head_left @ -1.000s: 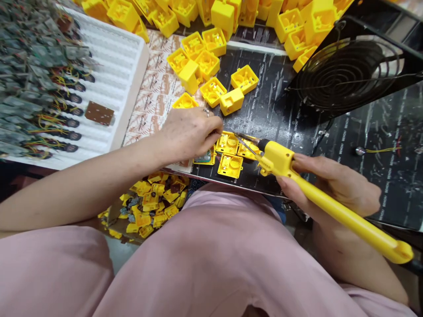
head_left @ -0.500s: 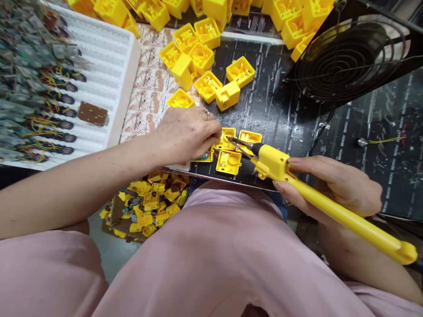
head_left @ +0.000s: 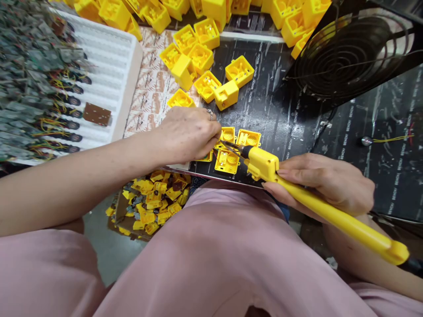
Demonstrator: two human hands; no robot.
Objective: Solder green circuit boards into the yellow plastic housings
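Observation:
My right hand is wrapped round a yellow soldering iron, its dark tip pointing left to the fingers of my left hand. My left hand is closed with fingertips pinched over a yellow plastic housing, partly covered by the hand; what the fingertips hold is hidden. A bit of green board shows inside that housing. Close by lie three more open yellow housings: one behind the iron's tip, one to the right and one nearer me.
Several yellow cases stand farther back on the black bench. A white foam tray with wired boards lies left, a black fan at back right. A wired metal disc lies right. Below is a box of yellow parts.
My right hand has moved the soldering iron left, bringing its tip up to my left fingertips. My left hand stays almost in place over the housing. The view has shifted slightly.

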